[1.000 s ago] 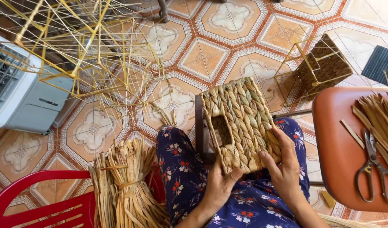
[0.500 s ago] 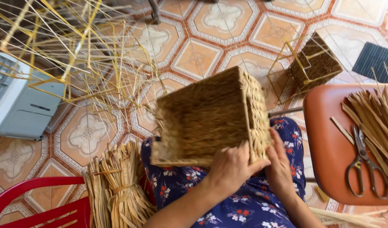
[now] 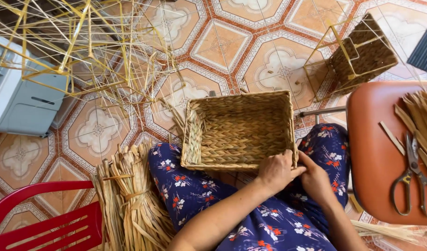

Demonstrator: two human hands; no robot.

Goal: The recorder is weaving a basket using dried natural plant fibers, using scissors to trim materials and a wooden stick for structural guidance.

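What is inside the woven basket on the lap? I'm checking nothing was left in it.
The woven basket shows only its own braided floor and walls; nothing lies in it. The left hand and right hand cover the near right corner of the rim.

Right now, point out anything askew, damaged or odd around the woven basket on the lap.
Nothing looks damaged. The rectangular woven straw basket sits open side up on the lap, both hands at its near right corner. Loose straw strips stick out untidily at its left side, and yellow wire frames lie tangled on the tiled floor.
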